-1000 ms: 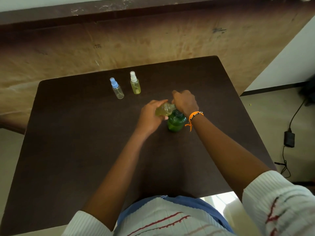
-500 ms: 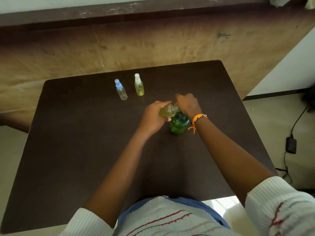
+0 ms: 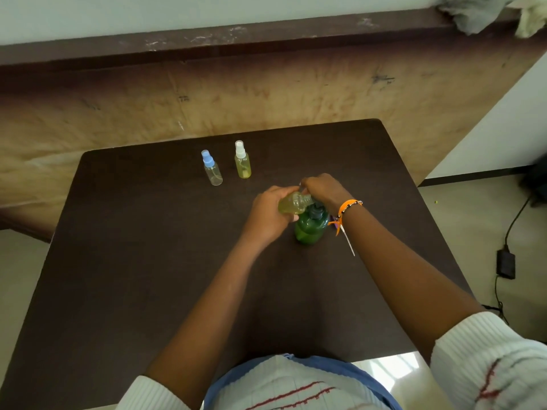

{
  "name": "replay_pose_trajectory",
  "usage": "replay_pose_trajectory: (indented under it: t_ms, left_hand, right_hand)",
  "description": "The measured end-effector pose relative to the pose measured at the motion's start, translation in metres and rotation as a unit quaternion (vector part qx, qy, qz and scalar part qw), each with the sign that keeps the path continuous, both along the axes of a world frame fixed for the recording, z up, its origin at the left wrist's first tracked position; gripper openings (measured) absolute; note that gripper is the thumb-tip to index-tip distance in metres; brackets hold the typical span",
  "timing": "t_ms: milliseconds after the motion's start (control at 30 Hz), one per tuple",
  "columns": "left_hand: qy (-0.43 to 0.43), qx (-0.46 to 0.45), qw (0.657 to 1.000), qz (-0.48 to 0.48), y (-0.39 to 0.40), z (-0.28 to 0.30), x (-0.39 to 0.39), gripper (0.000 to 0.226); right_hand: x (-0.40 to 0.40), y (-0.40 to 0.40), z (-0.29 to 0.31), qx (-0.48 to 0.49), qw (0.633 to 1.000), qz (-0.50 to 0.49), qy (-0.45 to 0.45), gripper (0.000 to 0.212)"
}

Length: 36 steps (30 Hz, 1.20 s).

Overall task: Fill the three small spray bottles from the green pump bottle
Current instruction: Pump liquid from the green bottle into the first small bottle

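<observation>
The green pump bottle (image 3: 310,227) stands upright near the middle of the dark table (image 3: 148,261). My left hand (image 3: 270,214) grips a small open spray bottle (image 3: 293,204), tilted on its side with yellowish liquid in it and its neck at the pump's spout. My right hand (image 3: 324,189) rests curled on top of the pump head, which it hides. Two more small spray bottles stand farther back: a clear one with a blue cap (image 3: 211,168) and a yellow-filled one with a white cap (image 3: 242,161).
A thin white straw-like piece (image 3: 347,242), perhaps the removed sprayer tube, lies on the table right of the green bottle, under my right wrist. Beyond the table's far edge is a worn wall with a ledge (image 3: 266,34). A cable and adapter (image 3: 506,263) lie on the floor at right.
Both hands keep the same hold on the small bottle and the pump. The view has shifted slightly, so everything sits a little lower in frame.
</observation>
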<state>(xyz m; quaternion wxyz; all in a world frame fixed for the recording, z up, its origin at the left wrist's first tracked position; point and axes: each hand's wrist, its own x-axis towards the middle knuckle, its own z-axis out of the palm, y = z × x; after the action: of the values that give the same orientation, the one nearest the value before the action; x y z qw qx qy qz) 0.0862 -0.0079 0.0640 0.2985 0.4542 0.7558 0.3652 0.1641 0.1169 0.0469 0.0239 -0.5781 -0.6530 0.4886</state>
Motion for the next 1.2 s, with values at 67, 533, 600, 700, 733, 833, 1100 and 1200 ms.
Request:
replay_pose_trajectory:
  t_ms: [67, 533, 600, 700, 733, 833, 1100, 1200]
  left_hand:
    - [0.003, -0.004, 1.000, 0.004, 0.001, -0.002, 0.000, 0.060]
    - [-0.008, 0.006, 1.000, 0.012, -0.001, -0.002, -0.001, 0.059]
    - [-0.007, 0.007, 1.000, 0.010, 0.000, -0.001, 0.000, 0.059]
    - [-0.011, 0.006, 1.000, 0.013, 0.001, -0.004, -0.001, 0.060]
    - [-0.010, 0.005, 1.000, 0.013, 0.001, -0.005, -0.002, 0.061]
    - [-0.009, -0.001, 1.000, 0.015, 0.000, -0.009, -0.002, 0.060]
    - [-0.005, 0.000, 1.000, 0.011, -0.002, -0.009, -0.003, 0.060]
    - [-0.009, 0.002, 1.000, 0.011, -0.003, -0.007, -0.004, 0.060]
  right_hand:
    - [0.001, -0.006, -0.002, 0.016, 0.999, -0.037, 0.006, 0.049]
    - [0.000, -0.006, -0.004, -0.013, 0.999, -0.026, 0.018, 0.050]
    - [-0.001, -0.004, -0.005, -0.020, 0.999, -0.022, 0.024, 0.047]
    - [0.000, -0.008, -0.006, 0.008, 0.998, -0.062, 0.026, 0.051]
    - [0.000, -0.010, -0.007, 0.022, 0.997, -0.075, 0.021, 0.054]
    - [-0.001, -0.013, -0.009, 0.046, 0.995, -0.086, 0.001, 0.050]
    - [0.000, -0.013, -0.004, 0.024, 0.998, -0.056, 0.005, 0.048]
    - [-0.002, -0.008, 0.003, -0.013, 1.000, -0.024, 0.003, 0.042]
